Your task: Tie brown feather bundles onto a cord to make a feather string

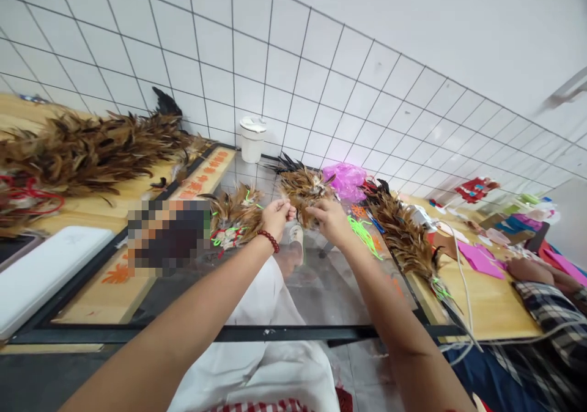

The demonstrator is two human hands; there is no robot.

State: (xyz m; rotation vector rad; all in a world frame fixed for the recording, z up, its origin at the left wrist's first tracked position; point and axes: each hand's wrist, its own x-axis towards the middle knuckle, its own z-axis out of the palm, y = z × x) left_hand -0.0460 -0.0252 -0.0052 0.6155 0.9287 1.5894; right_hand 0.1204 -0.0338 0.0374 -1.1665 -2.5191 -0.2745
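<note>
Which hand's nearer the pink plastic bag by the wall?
Right. The right hand is in front of the pink plastic bag; the left hand is farther off, to its left.

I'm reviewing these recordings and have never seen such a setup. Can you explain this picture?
There is no machine: a head-worn camera looks forward and down at the wearer's own bare hands. The left hand, beside the beaded bracelet, has its fingers pinched together; anything between them is too small to tell. The right hand is at some brown feathers; its grip is unclear. On the glass tabletop are more feather bundles, bright green cords, a pink plastic bag and a white lidded cup.
</note>
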